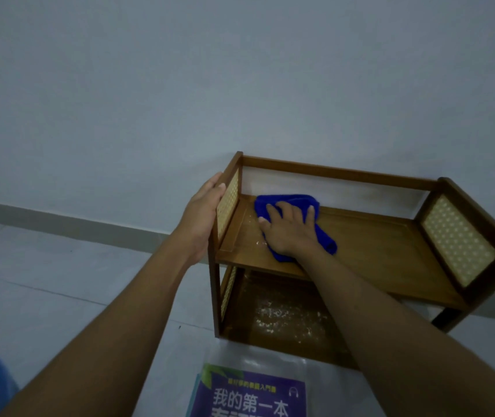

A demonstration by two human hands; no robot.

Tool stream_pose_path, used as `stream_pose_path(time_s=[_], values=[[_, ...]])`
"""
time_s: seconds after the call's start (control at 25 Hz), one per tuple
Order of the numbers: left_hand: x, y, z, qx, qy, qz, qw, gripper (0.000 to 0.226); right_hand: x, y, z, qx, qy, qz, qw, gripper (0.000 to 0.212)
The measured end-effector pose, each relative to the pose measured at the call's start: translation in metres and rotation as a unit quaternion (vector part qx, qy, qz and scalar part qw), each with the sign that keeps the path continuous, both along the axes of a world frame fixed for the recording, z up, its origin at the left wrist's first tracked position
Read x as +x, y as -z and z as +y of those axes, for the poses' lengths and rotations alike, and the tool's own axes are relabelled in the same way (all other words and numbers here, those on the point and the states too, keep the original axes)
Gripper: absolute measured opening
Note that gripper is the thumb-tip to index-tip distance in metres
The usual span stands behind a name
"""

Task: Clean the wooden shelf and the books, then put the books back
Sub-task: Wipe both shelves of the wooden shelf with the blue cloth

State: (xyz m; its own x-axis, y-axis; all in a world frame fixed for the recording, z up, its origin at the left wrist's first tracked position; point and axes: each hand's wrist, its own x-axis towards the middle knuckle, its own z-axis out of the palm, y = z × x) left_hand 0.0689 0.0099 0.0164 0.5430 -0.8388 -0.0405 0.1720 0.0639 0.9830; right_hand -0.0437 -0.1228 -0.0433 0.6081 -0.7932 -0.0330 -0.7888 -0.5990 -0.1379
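**Cloth pressed to the top board, shelf held at its left end**

The right hand's fingers [273,212] are spread and nearly straight, pressing flat on a blue cloth [289,201]. The right hand [289,234] covers the middle of the cloth. Blue folds show beyond the fingertips and to the right of the wrist. The cloth lies on the top board of the shelf [390,245], toward the left end and close to the back rail. Pale flecks [255,237] dot the wood just left of the hand.

The left hand [202,218] holds the shelf's left end. The thumb [221,186] rests on the front edge of the side frame, and the fingers run up its outer face, mostly hidden behind it.

The shelf stands on the floor [59,281] against the wall [240,85]. It has two levels and woven panels in each side frame; the right panel [456,239] faces the camera. The lower board [285,320] carries a wide patch of white dust.

A book [249,398] with a purple cover and white characters lies flat on the floor just in front of the shelf, cut off by the bottom edge. It rests on a clear plastic sheet [270,355]. A teal edge shows at its left side.
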Motion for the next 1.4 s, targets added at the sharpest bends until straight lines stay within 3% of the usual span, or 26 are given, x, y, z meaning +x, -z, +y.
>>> stream_pose_path(time_s=[0.16,0.36,0.64,0.92,1.2,1.4], values=[[0.003,0.001,-0.001,0.003,0.01,-0.028,1.0,0.042,0.005,0.0,-0.012,-0.009,-0.03,-0.032,0.999,0.055],[0.005,0.004,-0.002,0.001,0.011,-0.024,1.0,0.042,-0.017,0.006,-0.017,-0.019,0.109,-0.031,0.993,0.057],[0.006,0.01,-0.007,-0.007,-0.007,-0.03,0.999,0.041,0.032,0.0,-0.014,0.046,-0.046,-0.007,0.998,0.055],[0.005,0.008,-0.007,-0.005,-0.011,-0.02,1.0,0.041,0.006,0.002,0.0,0.044,-0.127,-0.048,0.99,0.05],[0.001,0.004,-0.006,0.0,-0.019,-0.026,0.999,0.041,0.017,-0.002,-0.006,0.05,-0.06,-0.037,0.996,0.053],[0.0,0.005,-0.007,-0.003,-0.032,-0.026,0.999,0.04,0.01,-0.005,0.025,0.053,-0.088,-0.087,0.991,0.048]])
